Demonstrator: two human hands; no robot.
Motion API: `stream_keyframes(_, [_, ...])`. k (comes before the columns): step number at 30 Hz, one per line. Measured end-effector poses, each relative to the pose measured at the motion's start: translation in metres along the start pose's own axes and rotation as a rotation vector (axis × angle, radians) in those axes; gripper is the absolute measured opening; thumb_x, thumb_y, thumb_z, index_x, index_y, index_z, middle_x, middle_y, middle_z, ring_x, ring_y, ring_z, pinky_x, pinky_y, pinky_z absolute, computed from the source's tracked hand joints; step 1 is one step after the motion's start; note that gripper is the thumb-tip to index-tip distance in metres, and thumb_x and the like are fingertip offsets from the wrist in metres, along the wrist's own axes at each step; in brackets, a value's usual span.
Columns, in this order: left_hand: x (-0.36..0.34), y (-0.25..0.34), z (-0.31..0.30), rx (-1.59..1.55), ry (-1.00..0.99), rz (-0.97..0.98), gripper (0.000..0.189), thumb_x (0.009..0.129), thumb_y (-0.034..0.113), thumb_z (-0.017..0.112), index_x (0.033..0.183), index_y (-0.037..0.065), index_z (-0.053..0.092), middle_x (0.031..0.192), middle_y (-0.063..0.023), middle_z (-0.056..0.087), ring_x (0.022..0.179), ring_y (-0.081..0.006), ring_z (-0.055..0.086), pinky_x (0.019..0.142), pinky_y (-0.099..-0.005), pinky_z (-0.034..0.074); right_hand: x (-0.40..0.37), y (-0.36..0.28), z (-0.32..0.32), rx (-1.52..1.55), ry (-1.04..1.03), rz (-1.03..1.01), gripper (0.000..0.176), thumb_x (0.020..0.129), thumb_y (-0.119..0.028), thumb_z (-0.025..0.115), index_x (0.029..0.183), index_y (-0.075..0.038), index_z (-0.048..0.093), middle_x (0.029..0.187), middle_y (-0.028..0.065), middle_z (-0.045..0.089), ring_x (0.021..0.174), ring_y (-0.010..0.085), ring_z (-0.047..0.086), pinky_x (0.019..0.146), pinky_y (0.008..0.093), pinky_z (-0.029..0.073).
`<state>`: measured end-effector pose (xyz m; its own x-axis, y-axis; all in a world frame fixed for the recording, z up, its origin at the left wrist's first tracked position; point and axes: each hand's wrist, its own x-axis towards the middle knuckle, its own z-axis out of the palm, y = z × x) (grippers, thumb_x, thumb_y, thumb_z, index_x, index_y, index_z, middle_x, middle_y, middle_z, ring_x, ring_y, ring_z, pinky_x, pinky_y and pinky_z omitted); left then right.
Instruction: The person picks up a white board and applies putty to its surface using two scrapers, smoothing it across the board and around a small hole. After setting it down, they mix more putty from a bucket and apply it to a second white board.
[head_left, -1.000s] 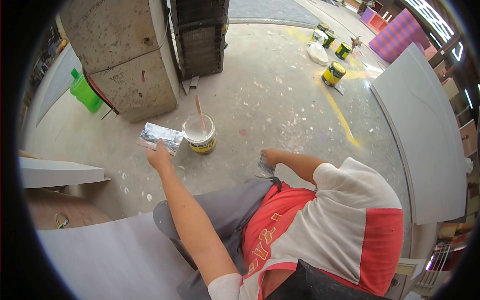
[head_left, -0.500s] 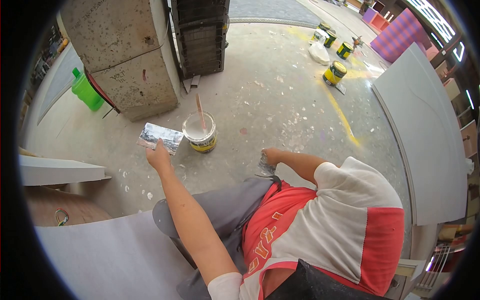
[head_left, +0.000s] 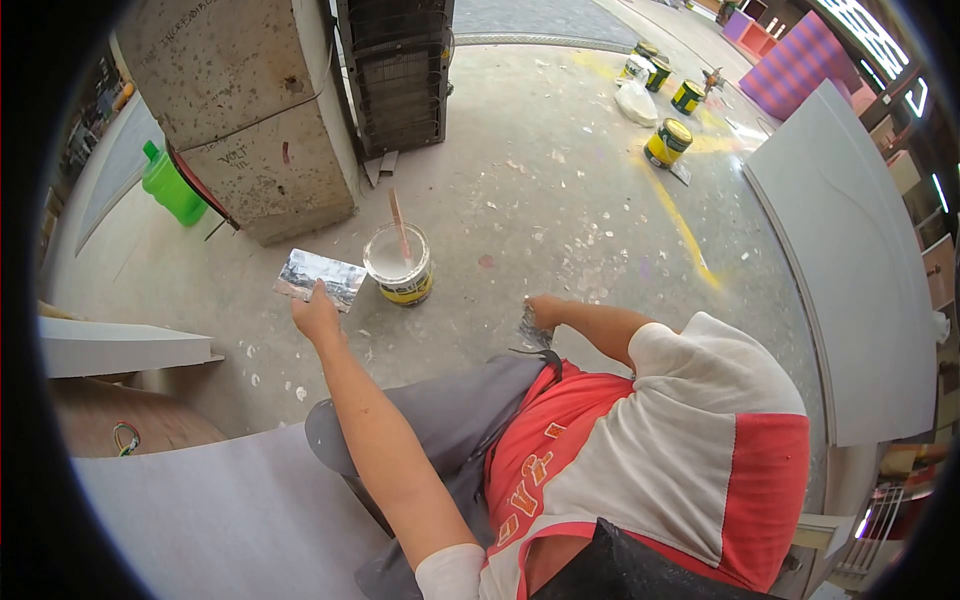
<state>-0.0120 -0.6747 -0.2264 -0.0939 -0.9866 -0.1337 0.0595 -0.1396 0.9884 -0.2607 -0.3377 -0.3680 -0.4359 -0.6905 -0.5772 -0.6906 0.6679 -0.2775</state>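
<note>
Pinching a smeared plate [head_left: 335, 274] in the left hand [head_left: 316, 316], beside an open can [head_left: 405, 291] with 1 stick [head_left: 397, 220] in it, and curling the right hand [head_left: 544, 313] near the thigh [head_left: 450, 400], with hold on a grey thing [head_left: 531, 332] too unclear to tell, best levelling the plate and steadying the wrist against drips

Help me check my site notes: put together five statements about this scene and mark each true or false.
1. The left hand holds a flat, smeared plate. True.
2. The bucket near the plate has nothing sticking out of it. False: a stick sticks up out of it.
3. In the picture, the green bottle is left of the concrete block. True.
4. The right hand is inside the bucket. False: it is apart from it, farther right in the picture.
5. A yellow streak marks the floor. True.
</note>
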Motion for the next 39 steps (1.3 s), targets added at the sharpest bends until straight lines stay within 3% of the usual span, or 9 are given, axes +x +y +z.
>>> stream_keyframes(13, [-0.002,0.000,-0.001,0.048,0.012,0.022,0.029,0.082,0.006,0.062,0.107,-0.008,0.056,0.104,-0.0156,0.064,0.090,-0.0226,0.063,0.078,-0.0334,0.047,-0.009,-0.008,-0.006,-0.002,-0.046,0.004,0.048,0.067,-0.011,0.055,0.114,-0.002,0.058,0.102,0.0231,0.064,0.099,0.0380,0.061,0.083,0.0435,0.051])
stream_keyframes(22, [-0.006,0.004,-0.004,0.049,0.002,0.026,0.029,0.081,0.007,0.064,0.106,-0.007,0.057,0.100,-0.0157,0.065,0.089,-0.0223,0.063,0.077,-0.0341,0.048,0.007,0.000,-0.001,0.118,-0.087,0.064,0.038,0.072,-0.015,0.057,0.106,0.000,0.060,0.092,0.0224,0.065,0.064,0.0323,0.067,0.045,0.0413,0.051])
stream_keyframes(25, [-0.007,0.003,-0.005,0.080,0.047,0.067,0.032,0.079,0.012,0.067,0.102,-0.008,0.059,0.097,-0.0173,0.065,0.087,-0.0247,0.064,0.074,-0.0368,0.050,0.038,-0.005,-0.018,0.079,0.077,-0.166,0.028,0.078,-0.024,0.056,0.093,-0.004,0.067,0.074,0.0192,0.064,0.062,0.0297,0.064,0.056,0.0414,0.052])
stream_keyframes(26, [0.000,-0.011,-0.008,0.233,0.111,0.149,0.034,0.078,0.015,0.068,0.101,-0.009,0.060,0.096,-0.0179,0.066,0.084,-0.0262,0.064,0.074,-0.0378,0.050,0.044,-0.023,-0.041,-0.157,0.086,-0.271,0.044,0.080,-0.039,0.060,0.093,0.003,0.062,0.091,0.0252,0.065,0.082,0.0374,0.064,0.073,0.0447,0.050])
stream_keyframes(27, [-0.007,-0.003,-0.013,0.248,0.078,0.117,0.036,0.076,0.016,0.069,0.101,-0.009,0.060,0.095,-0.0187,0.066,0.084,-0.0269,0.064,0.074,-0.0384,0.049,0.026,-0.058,-0.071,0.018,0.132,-0.219,0.045,0.081,-0.042,0.060,0.091,0.002,0.062,0.089,0.0250,0.064,0.083,0.0375,0.064,0.072,0.0455,0.049])
stream_keyframes(28, [-0.011,-0.002,-0.015,0.158,0.069,0.113,0.036,0.076,0.016,0.068,0.101,-0.009,0.060,0.094,-0.0192,0.066,0.083,-0.0281,0.064,0.074,-0.0380,0.049,0.043,-0.064,-0.068,0.062,0.387,-0.189,0.044,0.080,-0.041,0.063,0.094,0.001,0.060,0.086,0.0248,0.064,0.082,0.0363,0.064,0.071,0.0453,0.049])
stream_keyframes(30, [-0.009,-0.001,-0.018,0.187,0.084,0.113,0.032,0.077,0.016,0.067,0.097,-0.007,0.060,0.093,-0.0196,0.066,0.085,-0.0295,0.064,0.077,-0.0372,0.047,0.067,-0.090,-0.095,0.158,0.407,-0.135,0.038,0.074,-0.022,0.069,0.101,0.000,0.055,0.084,0.0216,0.064,0.079,0.0347,0.065,0.069,0.0433,0.050])
stream_keyframes(34, [-0.002,-0.017,-0.036,0.202,0.128,0.107,0.028,0.079,0.017,0.067,0.095,-0.005,0.060,0.094,-0.0186,0.066,0.087,-0.0287,0.063,0.079,-0.0369,0.046,0.128,-0.140,-0.113,0.070,0.626,-0.334,0.042,0.073,-0.018,0.064,0.109,0.000,0.051,0.090,0.0267,0.062,0.088,0.0419,0.062,0.075,0.0463,0.048])
stream_keyframes(39, [-0.007,-0.006,-0.041,0.237,0.220,0.084,0.027,0.080,0.017,0.065,0.097,-0.004,0.059,0.093,-0.0178,0.066,0.087,-0.0280,0.063,0.079,-0.0360,0.046,0.189,-0.196,-0.117,0.039,0.448,-0.396,0.037,0.077,-0.014,0.054,0.111,-0.001,0.053,0.103,0.0270,0.062,0.098,0.0431,0.058,0.085,0.0471,0.047])
